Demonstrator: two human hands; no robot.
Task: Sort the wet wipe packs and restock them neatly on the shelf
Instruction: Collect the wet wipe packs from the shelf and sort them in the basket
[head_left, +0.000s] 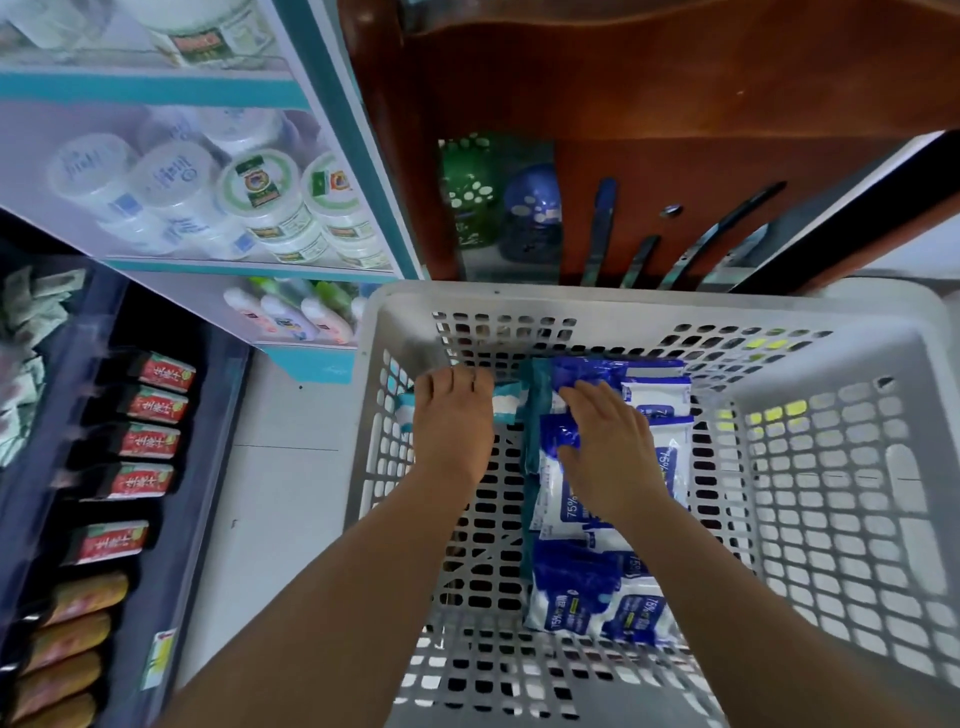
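Note:
A grey perforated plastic basket (831, 467) stands on the floor below me and both my arms reach down into it. My left hand (454, 421) lies over a teal and white wet wipe pack (506, 405) at the basket's far left, fingers curled on its far edge. My right hand (610, 447) rests flat with fingers spread on a pile of blue and white wipe packs (587, 597) along the basket's middle. A teal pack (535, 405) stands on edge between the two hands. Much of each touched pack is hidden beneath the hands.
To the left rises a teal-edged shelf unit (358, 156) with white tubs (171, 192) and bottles (291, 317). A dark lower shelf (171, 519) holds red-labelled bottles and orange packs. A brown wooden chair (649, 104) stands beyond the basket.

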